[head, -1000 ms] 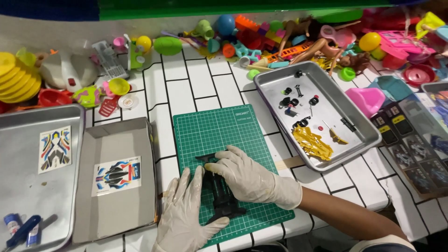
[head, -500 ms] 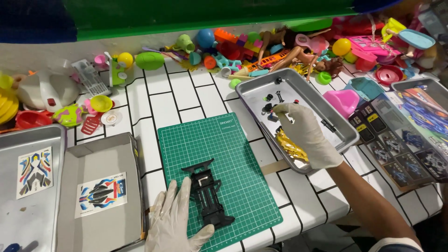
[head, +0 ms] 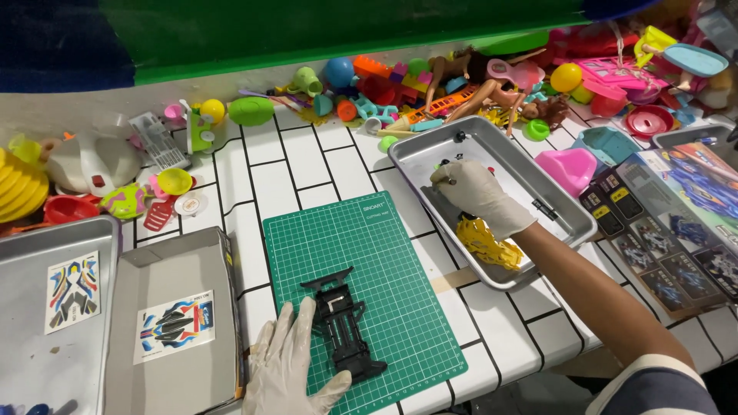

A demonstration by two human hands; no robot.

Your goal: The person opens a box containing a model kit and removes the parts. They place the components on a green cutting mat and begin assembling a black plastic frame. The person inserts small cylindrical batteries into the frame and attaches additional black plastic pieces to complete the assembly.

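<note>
Your right hand (head: 475, 192) is reaching into one metal tray (head: 492, 207), fingers pinching a small part; your left hand (head: 296, 361), spread flat, is steadying one black chassis (head: 344, 327).

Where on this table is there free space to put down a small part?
Bare tiles lie between the green cutting mat and the toy pile at the back. The mat's upper half is also free, above the black chassis. The metal tray, where the right hand reaches, is crowded.

The right hand (head: 478, 194) hides small parts in the metal tray (head: 570, 230); whatever its fingers (head: 447, 174) pinch is too small to tell.
</note>
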